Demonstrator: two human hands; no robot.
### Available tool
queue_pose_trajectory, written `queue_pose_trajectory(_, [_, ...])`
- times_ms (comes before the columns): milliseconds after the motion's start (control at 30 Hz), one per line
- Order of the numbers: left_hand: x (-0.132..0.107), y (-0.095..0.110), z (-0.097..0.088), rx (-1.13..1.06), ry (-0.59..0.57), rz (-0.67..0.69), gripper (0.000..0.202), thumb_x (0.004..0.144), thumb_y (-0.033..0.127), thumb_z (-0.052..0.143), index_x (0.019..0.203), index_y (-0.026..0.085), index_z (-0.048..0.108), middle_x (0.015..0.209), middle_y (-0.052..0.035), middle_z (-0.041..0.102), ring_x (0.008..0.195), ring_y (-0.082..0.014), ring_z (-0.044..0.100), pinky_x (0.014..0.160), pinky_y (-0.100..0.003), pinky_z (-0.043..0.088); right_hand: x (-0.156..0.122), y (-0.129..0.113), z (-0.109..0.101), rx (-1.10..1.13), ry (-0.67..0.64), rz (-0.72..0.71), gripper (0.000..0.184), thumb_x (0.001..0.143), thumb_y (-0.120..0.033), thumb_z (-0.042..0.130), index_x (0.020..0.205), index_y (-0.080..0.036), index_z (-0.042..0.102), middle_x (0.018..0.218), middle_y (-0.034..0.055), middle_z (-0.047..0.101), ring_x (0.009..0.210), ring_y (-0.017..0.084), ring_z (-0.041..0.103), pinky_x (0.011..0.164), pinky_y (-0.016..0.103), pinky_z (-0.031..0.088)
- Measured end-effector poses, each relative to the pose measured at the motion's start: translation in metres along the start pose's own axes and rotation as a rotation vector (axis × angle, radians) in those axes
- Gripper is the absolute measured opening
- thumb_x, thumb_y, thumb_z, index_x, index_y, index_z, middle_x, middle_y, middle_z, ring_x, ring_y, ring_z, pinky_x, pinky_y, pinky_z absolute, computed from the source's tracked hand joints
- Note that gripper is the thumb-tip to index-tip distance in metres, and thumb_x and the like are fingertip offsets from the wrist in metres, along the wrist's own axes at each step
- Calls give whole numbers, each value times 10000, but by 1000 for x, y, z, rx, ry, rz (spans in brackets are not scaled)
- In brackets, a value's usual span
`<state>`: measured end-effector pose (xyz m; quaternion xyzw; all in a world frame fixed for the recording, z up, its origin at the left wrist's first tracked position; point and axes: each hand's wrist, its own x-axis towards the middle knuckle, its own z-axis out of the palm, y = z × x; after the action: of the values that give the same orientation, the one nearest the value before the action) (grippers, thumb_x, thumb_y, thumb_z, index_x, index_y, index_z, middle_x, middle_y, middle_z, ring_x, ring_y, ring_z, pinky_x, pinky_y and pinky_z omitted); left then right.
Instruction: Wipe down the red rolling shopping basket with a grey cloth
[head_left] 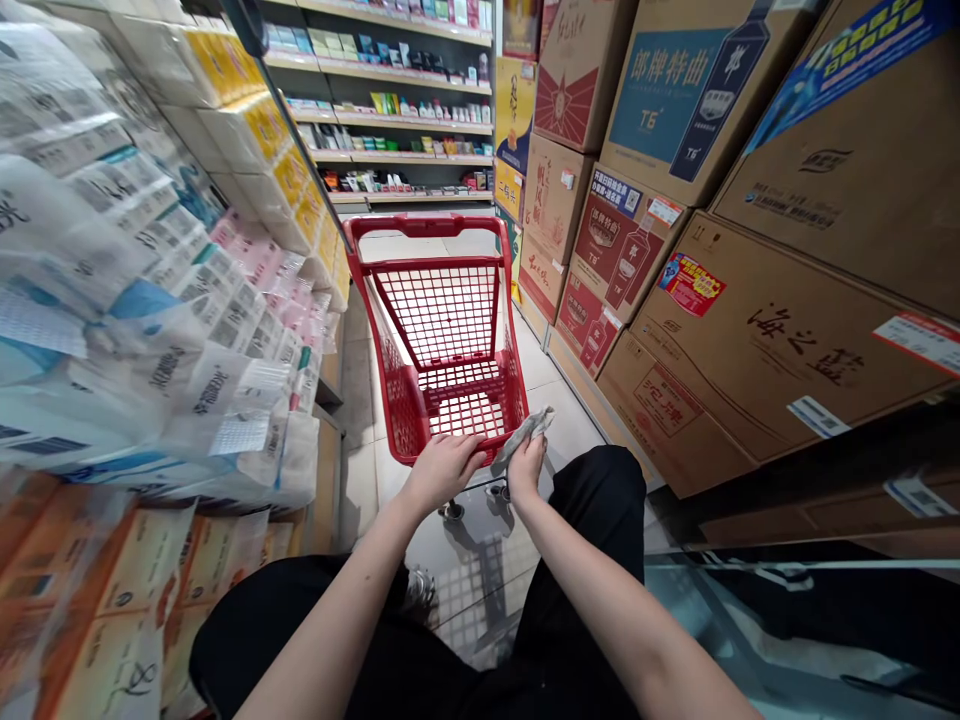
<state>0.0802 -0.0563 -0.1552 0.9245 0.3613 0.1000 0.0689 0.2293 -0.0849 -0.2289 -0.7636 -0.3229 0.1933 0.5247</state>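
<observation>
A small red shopping cart (401, 400) with a grid basket stands in front of me, its near rim close to my knees. My left hand (442, 468) is on that near rim, fingers curled over the edge. Just right of it, my right hand (527, 462) is closed around a crumpled greyish cloth (529, 428). The cloth lies against the cart's near right corner and sticks out above my fingers. Part of the cloth is hidden in my palm. The basket's grid floor shows the tiles below.
Wrapped tissue packs (225, 300) are stacked high on the left. Large cardboard cartons (795, 330) line the right side of the narrow aisle. Shelves of small goods (390, 115) close off the far end. A thin dark pole (300, 135) rises left of the cart.
</observation>
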Motion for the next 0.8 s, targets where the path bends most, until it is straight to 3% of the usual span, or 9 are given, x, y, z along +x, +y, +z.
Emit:
queue_pose_trajectory(200, [-5,-1,4,125,124,-84,301,950,331,322,1056,255,594,914,-35,694,878,-201,601,935,-429,311,-4,-6,-3,-253,-41,-51,370,925,-196,234,1156,-84,501,1134,231,524,1104,260,530,904,362,419])
queue_pose_trajectory(333, [-8,4,5,163,200,-109,276,939,305,353,1067,254,592,930,-46,675,910,-210,572,946,-431,295,-20,-3,4,-188,-14,-82,341,894,-171,264,1135,-114,499,1081,210,537,1054,277,535,863,395,431])
queue_pose_trajectory(467, [-11,7,6,178,187,-124,285,946,300,337,1097,248,573,961,-46,659,910,-211,554,883,-404,320,-21,2,-3,-68,12,-145,304,902,-232,339,1157,-140,475,1079,173,538,1062,266,522,879,395,435])
queue_pose_trajectory(633, [-12,12,5,163,164,-133,284,951,303,326,1091,248,567,967,-51,650,910,-212,544,793,-375,324,-11,3,-26,-65,-13,-343,361,923,-317,395,1235,-153,473,1145,164,477,1083,262,510,902,409,435])
queue_pose_trajectory(800, [-11,16,7,140,168,-165,292,950,328,319,1063,237,572,946,-66,650,924,-225,550,772,-373,319,-2,-13,-44,-293,-200,-660,331,921,-248,425,1226,-201,546,1076,109,466,980,203,517,841,328,481])
